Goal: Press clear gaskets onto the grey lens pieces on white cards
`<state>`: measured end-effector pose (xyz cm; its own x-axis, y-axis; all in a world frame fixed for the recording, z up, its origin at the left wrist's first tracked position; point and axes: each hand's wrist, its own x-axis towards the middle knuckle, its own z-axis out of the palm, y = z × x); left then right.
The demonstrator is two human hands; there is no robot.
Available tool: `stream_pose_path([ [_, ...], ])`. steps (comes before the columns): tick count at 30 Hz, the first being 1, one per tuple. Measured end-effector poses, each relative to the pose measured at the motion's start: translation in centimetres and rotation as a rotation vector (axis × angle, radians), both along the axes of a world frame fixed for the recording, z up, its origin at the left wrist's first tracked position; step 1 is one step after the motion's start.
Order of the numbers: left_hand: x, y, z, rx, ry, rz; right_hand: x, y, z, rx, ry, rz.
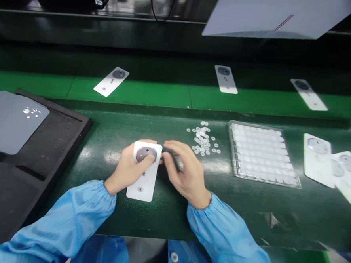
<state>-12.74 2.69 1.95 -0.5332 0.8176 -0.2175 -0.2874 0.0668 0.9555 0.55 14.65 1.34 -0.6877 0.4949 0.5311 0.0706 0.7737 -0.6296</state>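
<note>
My left hand (129,171) grips a white phone back panel (147,181) above the green bench. Its thumb lies across the panel's dark round camera area, and the other fingers are mostly hidden behind the panel. Just to the right, my right hand (186,172) has its thumb and forefinger apart, close to the panel's upper right edge. Some of its fingertips are partly hidden, and I see nothing held in it. Beyond the right hand, many small clear round discs (203,141) are scattered in a loose pile on the bench.
A clear tray (237,170) of white pieces in rows stands to the right, with several white panels (316,166) beyond it. Three similar panels (111,82) lie on the green strip behind. At left, a grey sheet (13,127) rests on a black tray (57,160).
</note>
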Motion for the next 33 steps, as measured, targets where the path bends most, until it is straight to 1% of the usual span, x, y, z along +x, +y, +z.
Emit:
stream_pose_path([
  [2,0.0,-0.1,0.0,-0.002,0.076,-0.003,-0.2,-0.3,0.0,0.098,0.006,0.037],
  [3,0.0,-0.1,0.0,-0.002,0.083,-0.011,-0.3,-0.4,0.0,0.129,0.000,0.035],
  [6,-0.1,-0.2,-0.1,0.004,0.077,-0.038,-0.2,-0.5,-0.1,0.214,-0.022,-0.011],
  [9,0.0,-0.3,-0.3,0.008,0.137,-0.060,-0.2,-0.4,-0.2,0.278,-0.016,-0.023],
  [12,0.1,-0.3,-0.4,0.011,0.187,-0.081,-0.3,-0.4,-0.2,0.299,-0.003,-0.002],
  [17,0.1,-0.4,-0.4,0.024,0.228,-0.091,-0.7,-0.8,-0.3,0.274,-0.059,0.005],
  [20,0.1,-0.4,-0.4,0.005,0.222,-0.089,-0.7,-1.0,-0.5,0.203,-0.074,0.018],
  [27,-0.2,-0.1,-0.2,-0.014,0.106,-0.047,-0.8,-1.0,-0.6,-0.092,-0.036,0.008],
  [29,-0.2,0.0,-0.3,-0.005,0.074,-0.043,-1.0,-0.7,-0.2,-0.182,-0.012,0.003],
  [31,-0.2,0.0,-0.3,0.017,-0.018,-0.055,-0.4,-0.3,0.6,-0.283,0.019,-0.002],
  [33,-0.3,0.0,-0.2,0.037,-0.142,-0.070,2.1,0.4,1.7,-0.384,0.068,-0.053],
])
